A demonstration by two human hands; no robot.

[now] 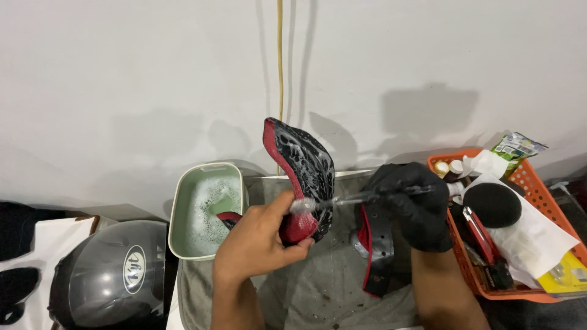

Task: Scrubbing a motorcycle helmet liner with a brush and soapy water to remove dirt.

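So both forearms come up from the bottom edge and they're bare the whole way, no sleeves showing anywhere, no watch, no bands, nothing on the wrists. The hands don't match though. The left hand has no glove at all, just bare fingers and a bare thumb. The right hand wears a black glove, thin and snug, kind of matte with a slight sheen on the knuckles, a few creases across the back, and it ends right at the wrist where the bare forearm starts.
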